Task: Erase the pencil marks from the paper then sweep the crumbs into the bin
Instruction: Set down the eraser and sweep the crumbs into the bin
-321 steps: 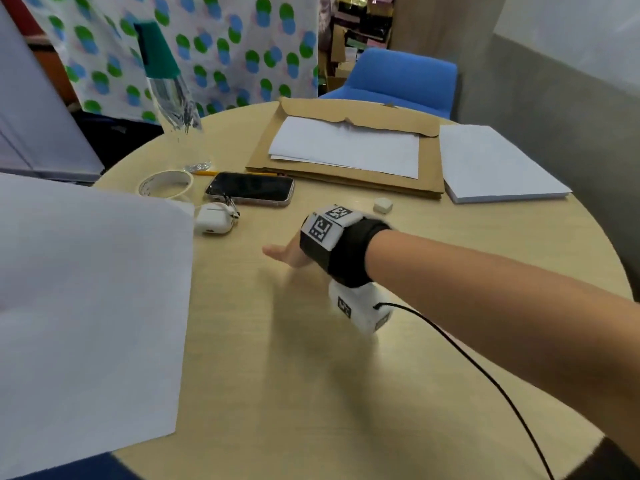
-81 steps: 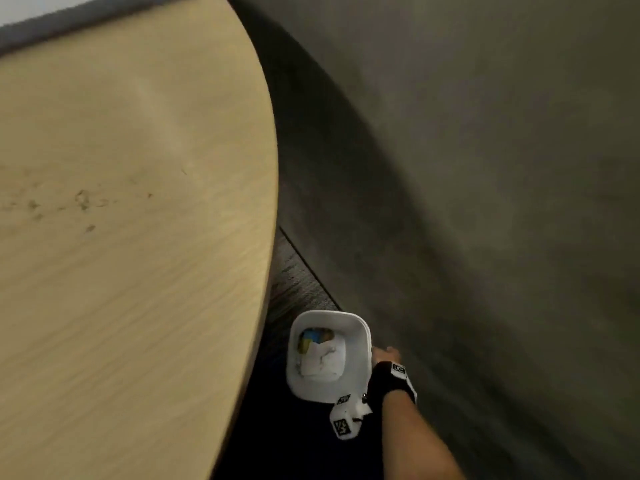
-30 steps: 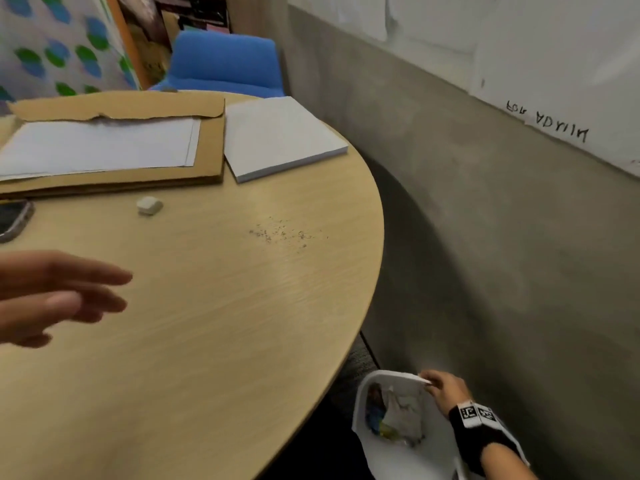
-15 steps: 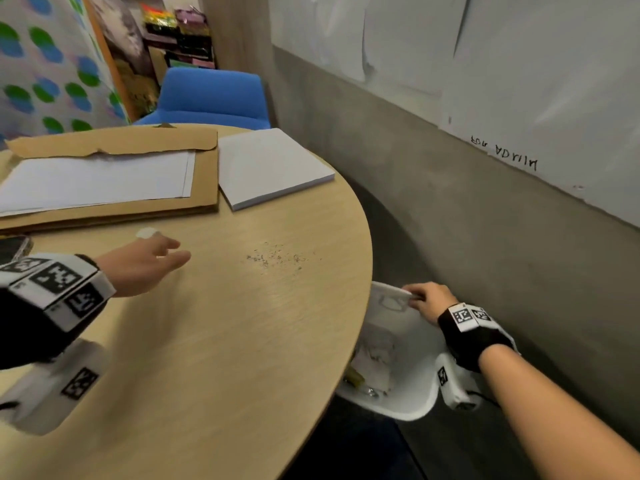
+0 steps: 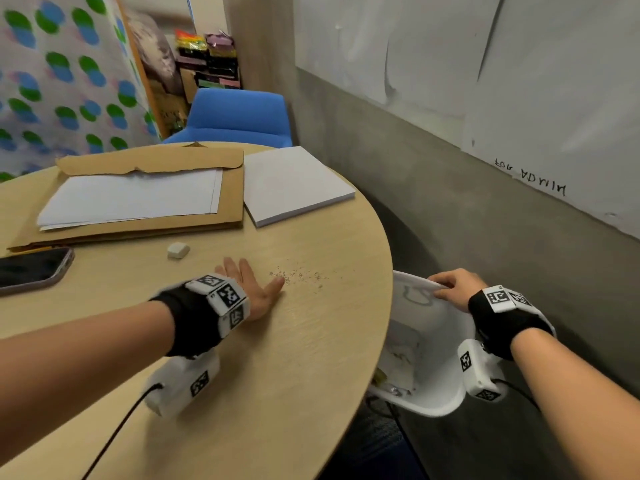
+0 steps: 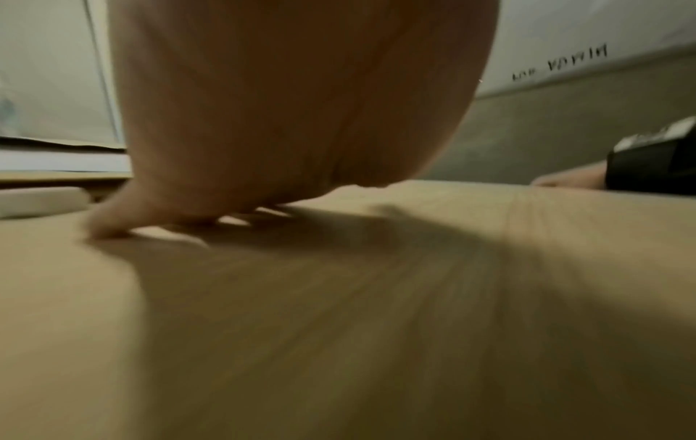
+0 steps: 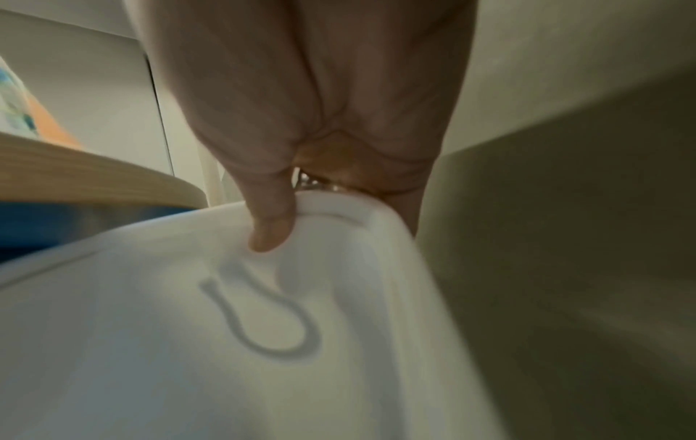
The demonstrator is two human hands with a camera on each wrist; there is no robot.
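Crumbs (image 5: 300, 274) on the round table (image 5: 277, 358), bin (image 5: 438, 344) held at its edge.

Writing on the white wall sheet (image 5: 531, 180) is handwritten, appears reversed and cannot be read surely; the wristbands carry square black-and-white marker codes. Left hand (image 5: 254, 287) lies flat on the tabletop, fingers straight and spread, fingertips at the left end of the dark scatter of crumbs, holding nothing. Right hand (image 5: 453, 287) clamps the rim of the white bin, thumb (image 7: 271, 226) inside the wall and fingers over the rim, with the bin tilted just beside and below the table edge; scraps lie in its bottom. An eraser (image 5: 178, 250) sits near the left hand, a phone (image 5: 33, 270) further left. Behind them paper (image 5: 135, 197) rests on a brown envelope (image 5: 228, 188), beside a white paper stack (image 5: 294, 183). A blue chair (image 5: 237, 116) stands beyond the table.
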